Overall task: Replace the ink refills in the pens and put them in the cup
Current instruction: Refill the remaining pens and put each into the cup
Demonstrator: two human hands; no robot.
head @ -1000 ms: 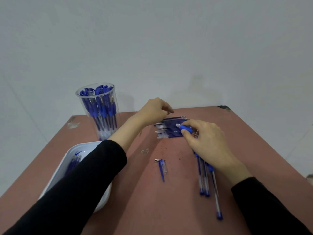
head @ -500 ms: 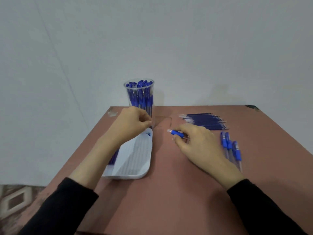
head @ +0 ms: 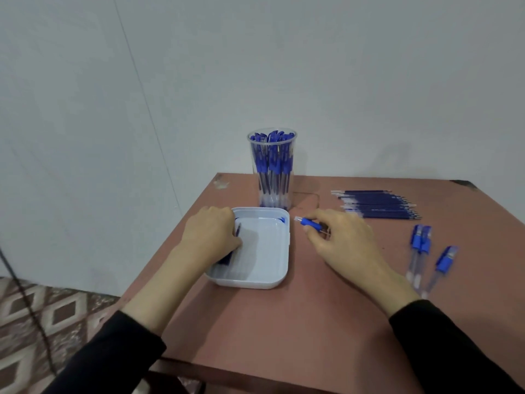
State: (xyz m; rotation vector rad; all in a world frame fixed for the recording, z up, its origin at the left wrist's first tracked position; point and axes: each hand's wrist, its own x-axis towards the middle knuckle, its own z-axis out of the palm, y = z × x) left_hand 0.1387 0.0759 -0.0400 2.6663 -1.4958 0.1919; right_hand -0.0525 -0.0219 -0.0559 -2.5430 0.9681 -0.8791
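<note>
A second ago the left hand (head: 211,234) was up at the row of fresh refills (head: 377,207). It has since swung across the bench (head: 284,322) and dropped into the left side of the white tray (head: 279,270), and the view has turned left with it. Its fingers curl down over some dark blue sticks (head: 226,259) lying there; whether it grips one or has let go cannot be told. This looks like a spent refill being discarded, which would leave the barrel waiting for a new one.

The right hand (head: 341,240) has barely moved. It pinches a blue-gripped pen (head: 311,223) just right of the tray, tip pointing left.

The clear cup (head: 272,172) stands just behind the tray, packed with pens, so slotting another in may be tight. Three loose pens (head: 420,244) lie to the right, near the refills. Nothing lies between the right hand and the refills.
</note>
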